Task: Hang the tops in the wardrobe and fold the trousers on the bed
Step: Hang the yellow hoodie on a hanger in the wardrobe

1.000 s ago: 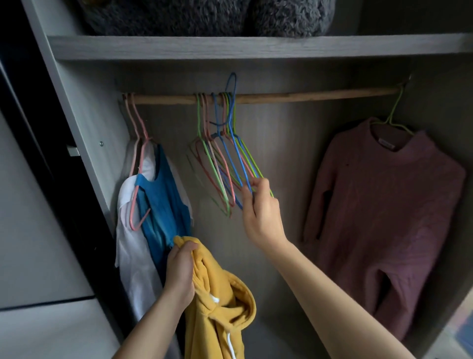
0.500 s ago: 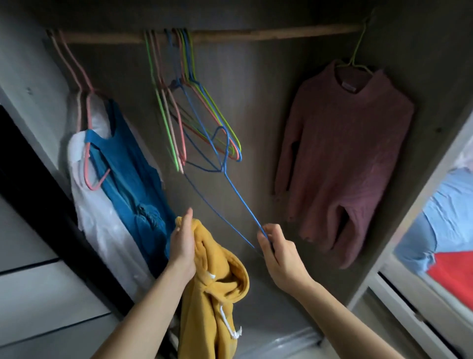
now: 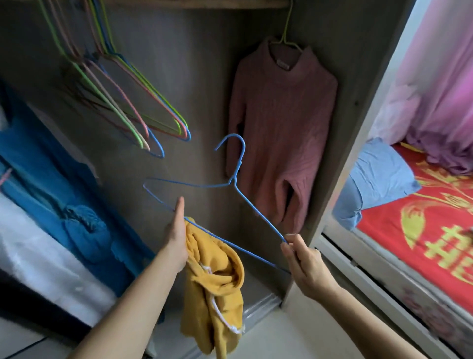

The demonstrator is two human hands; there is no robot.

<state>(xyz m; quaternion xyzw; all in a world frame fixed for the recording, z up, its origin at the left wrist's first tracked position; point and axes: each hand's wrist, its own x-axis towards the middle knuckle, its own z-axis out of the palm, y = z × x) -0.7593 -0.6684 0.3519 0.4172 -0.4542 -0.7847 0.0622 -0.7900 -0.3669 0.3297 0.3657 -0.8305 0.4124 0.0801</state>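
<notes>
Upward hook (image 3: 232, 135), blue hanger (image 3: 233, 181) diagonal across yellow top (image 3: 215, 281)

Blue hanger (image 3: 233, 180) now off rail (image 3: 204, 3), clear of hanger bunch (image 3: 133, 107), hook free in air. Right hand (image 3: 304, 261) lower and further right, pinches hanger's shoulder end. Left hand (image 3: 176, 235), gripping yellow top (image 3: 215, 276), now meets hanger's bottom wire. View swings right: bed (image 3: 422, 230) comes into sight.
</notes>
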